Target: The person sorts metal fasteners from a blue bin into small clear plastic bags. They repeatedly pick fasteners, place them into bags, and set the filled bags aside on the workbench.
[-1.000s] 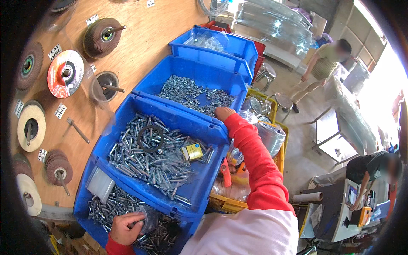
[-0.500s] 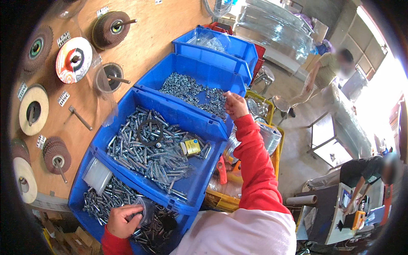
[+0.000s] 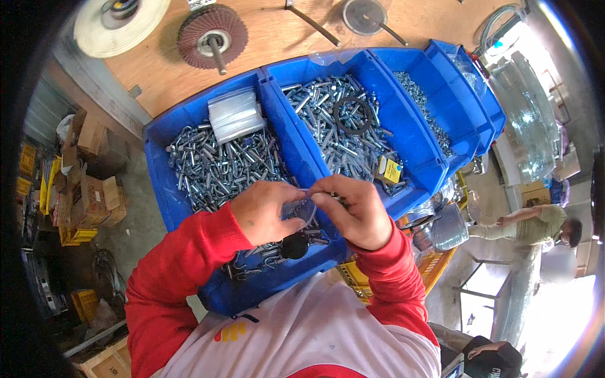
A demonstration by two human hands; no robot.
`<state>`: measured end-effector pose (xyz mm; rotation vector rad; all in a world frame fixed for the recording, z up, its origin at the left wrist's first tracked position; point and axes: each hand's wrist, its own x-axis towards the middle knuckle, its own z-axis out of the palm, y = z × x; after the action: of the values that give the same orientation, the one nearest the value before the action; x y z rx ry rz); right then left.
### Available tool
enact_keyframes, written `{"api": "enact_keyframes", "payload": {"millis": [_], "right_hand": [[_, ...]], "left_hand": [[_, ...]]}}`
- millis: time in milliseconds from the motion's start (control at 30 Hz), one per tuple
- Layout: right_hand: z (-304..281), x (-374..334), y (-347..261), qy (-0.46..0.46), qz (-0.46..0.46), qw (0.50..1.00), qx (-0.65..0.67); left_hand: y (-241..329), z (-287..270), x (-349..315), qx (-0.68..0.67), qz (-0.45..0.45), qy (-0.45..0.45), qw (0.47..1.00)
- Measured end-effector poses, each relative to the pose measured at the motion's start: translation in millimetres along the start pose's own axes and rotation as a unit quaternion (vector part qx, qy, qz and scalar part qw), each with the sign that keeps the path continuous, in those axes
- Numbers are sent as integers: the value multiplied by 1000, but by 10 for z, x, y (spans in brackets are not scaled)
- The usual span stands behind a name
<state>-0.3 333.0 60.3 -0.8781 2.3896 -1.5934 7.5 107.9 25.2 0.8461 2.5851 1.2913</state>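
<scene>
My left hand (image 3: 265, 211) grips a small clear plastic bag (image 3: 307, 213) by its upper edge, thumb and fingers pinched. My right hand (image 3: 356, 211) is closed on the bag's other side at the mouth. A few small dark metal pieces show under its fingers, too small to name surely. Both hands are over the nearest blue bin (image 3: 189, 108), which holds loose bolts (image 3: 220, 165) and hooked bolts (image 3: 274, 259). A stack of clear plastic bags (image 3: 236, 115) lies at its back. A black round piece (image 3: 295, 246) rests below the hands.
The adjoining bin has longer bolts (image 3: 320, 113), a black ring (image 3: 353, 116) and a yellow box (image 3: 389, 170). Farther right, another bin holds small nuts (image 3: 421, 104). Abrasive wheels (image 3: 211, 39) hang on the wooden board (image 3: 265, 38). Cardboard boxes (image 3: 94, 201) stand left; a person (image 3: 535, 225) is at right.
My right hand has come back from the far bin of nuts to meet the left at the bag. The view has turned, bringing the nearest bin to the middle.
</scene>
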Motion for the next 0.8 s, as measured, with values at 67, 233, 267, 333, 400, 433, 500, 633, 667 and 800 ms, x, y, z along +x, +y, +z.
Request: {"api": "enact_keyframes", "payload": {"millis": [67,233,267,333,400,433,500,633,667,800], "right_hand": [[64,63,-62,-18,20,999,-23],[192,203,-176,-51,23,995,-88],[217,221,-202,-49,23,993,-103],[271,253,-251,-44,32,986,-155],[295,275,-292,-41,49,977,-204],[299,284,-306,-42,58,971,-229],[304,307,-320,-42,49,968,-242],[338,337,-307,-21,-19,980,-196],[351,340,-298,-16,-38,982,-183],[392,351,-256,-32,-20,979,-198]], "left_hand": [[4,-43,-14,3,-19,-14,1000],[-57,-92,-42,36,-41,-8,998],[-83,-88,-39,28,-36,-11,999],[-129,-70,-21,10,-11,-8,1000],[-156,-69,-27,36,-43,-25,998],[-162,-71,-31,50,-60,-34,996],[-163,-84,-39,50,-68,-42,996],[-160,-106,-53,27,-70,-22,997],[-166,-110,-56,26,-62,-20,998],[-188,-126,-52,22,-63,-39,997]]}}
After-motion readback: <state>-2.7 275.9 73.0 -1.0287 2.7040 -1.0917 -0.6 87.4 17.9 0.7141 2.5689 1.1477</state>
